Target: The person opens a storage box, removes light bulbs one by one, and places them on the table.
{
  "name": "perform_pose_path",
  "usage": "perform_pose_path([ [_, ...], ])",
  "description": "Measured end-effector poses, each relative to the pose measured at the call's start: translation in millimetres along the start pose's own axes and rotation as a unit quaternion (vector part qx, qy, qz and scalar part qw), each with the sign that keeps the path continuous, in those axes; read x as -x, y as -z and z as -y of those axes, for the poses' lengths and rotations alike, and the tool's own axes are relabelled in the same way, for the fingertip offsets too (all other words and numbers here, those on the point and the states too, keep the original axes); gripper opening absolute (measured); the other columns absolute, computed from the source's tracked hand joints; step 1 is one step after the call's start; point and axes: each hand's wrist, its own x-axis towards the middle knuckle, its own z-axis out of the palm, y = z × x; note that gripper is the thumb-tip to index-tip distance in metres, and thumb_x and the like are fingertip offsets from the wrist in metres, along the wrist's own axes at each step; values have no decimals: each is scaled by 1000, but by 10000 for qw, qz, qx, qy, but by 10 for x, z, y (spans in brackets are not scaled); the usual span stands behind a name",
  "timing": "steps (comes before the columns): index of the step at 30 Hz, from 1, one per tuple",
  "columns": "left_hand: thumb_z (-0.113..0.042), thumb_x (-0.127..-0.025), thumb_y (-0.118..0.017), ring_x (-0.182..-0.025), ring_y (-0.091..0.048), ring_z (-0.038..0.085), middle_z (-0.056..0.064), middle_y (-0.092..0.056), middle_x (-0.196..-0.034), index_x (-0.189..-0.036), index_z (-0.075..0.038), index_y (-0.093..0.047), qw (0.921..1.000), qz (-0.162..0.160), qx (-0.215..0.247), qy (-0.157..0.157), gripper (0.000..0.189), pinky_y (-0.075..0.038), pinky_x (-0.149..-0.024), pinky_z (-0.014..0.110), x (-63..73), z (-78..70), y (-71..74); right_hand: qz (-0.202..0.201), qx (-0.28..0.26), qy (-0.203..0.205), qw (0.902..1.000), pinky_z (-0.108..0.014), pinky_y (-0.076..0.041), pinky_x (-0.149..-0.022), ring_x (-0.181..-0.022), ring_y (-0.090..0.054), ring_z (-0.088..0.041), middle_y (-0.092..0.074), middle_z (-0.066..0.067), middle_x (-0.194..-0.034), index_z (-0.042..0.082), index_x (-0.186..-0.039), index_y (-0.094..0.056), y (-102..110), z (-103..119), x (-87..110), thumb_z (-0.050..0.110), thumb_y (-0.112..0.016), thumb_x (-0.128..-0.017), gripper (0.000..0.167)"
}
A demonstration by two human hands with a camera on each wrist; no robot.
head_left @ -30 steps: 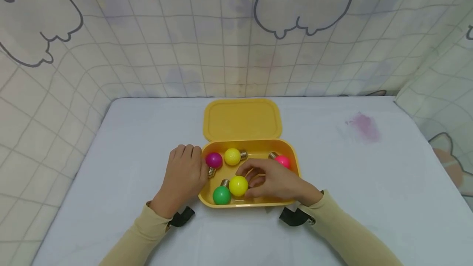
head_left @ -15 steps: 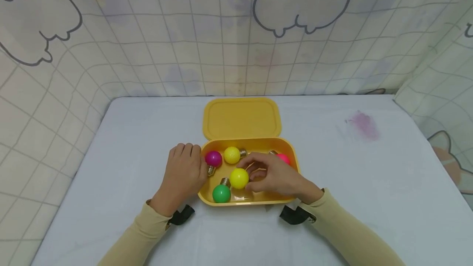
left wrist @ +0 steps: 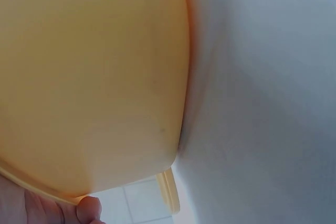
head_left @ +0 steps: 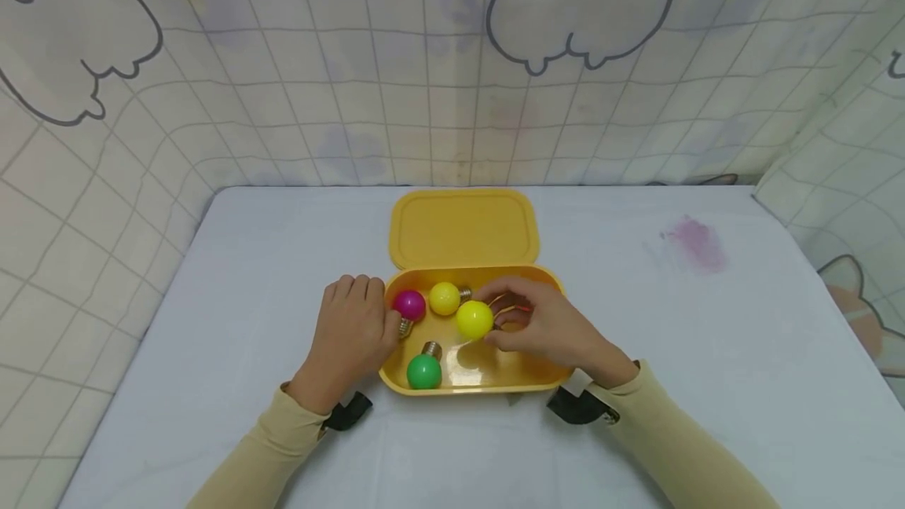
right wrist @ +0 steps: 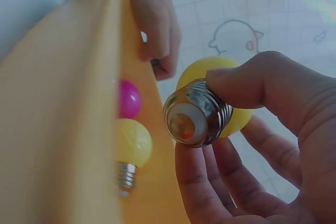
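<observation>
Fingers of the right hand (head_left: pixel 547 326) pinch a yellow bulb (head_left: pixel 474 320) by its base, mid-frame, partly hiding the box (head_left: pixel 523 374) at upper right; the left hand (head_left: pixel 351 326) grips its rim. A green bulb (head_left: pixel 424 372) lies below centre.

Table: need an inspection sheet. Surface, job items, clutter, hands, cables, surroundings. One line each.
Surface: white table, pink stain toward the far right.
Job items: box, with purple bulb, yellow bulb and green bulb inside; part of its interior hidden by the right hand. Lid off, just beyond the box.
Clutter: nothing seen.
Hands: left hand grips the box's left rim; right hand holds a second yellow bulb above the box, thumb on its metal base. Black units at both wrists.
Cables: nothing seen.
Surroundings: grid-patterned curtain with cartoon outlines, behind and at both sides.
</observation>
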Motion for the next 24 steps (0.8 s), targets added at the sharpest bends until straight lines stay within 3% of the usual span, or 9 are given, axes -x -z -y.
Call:
perform_pose_path([
  [9,-22,-91,-49,-79,-41,28,8,-44,-74,-85,-5,-49,10000,43,-14,7,19,-39,-81,42,0,7,-11,-302,138,184,9993,-24,-59,-92,-107,-69,-26,-67,-7,-125,15,-124,-66,193,61,64,9,-83,-82,46],
  [17,-20,-90,-51,-77,-39,27,8,-41,-73,-82,-5,-47,9999,-129,46,-68,18,-36,-77,39,6,43,-4,-440,207,329,9983,-25,-58,-94,-108,-69,-21,-67,-7,-125,14,-125,-66,295,138,89,10,-83,-83,45],
  [24,-22,-91,-50,-77,-40,26,7,-42,-75,-84,-5,-49,9999,36,-56,-83,19,-37,-77,38,-4,38,-30,-689,-117,293,9971,-23,-58,-95,-108,-70,-14,-65,-6,-126,11,-126,-64,405,126,137,7,-83,-83,47],
])
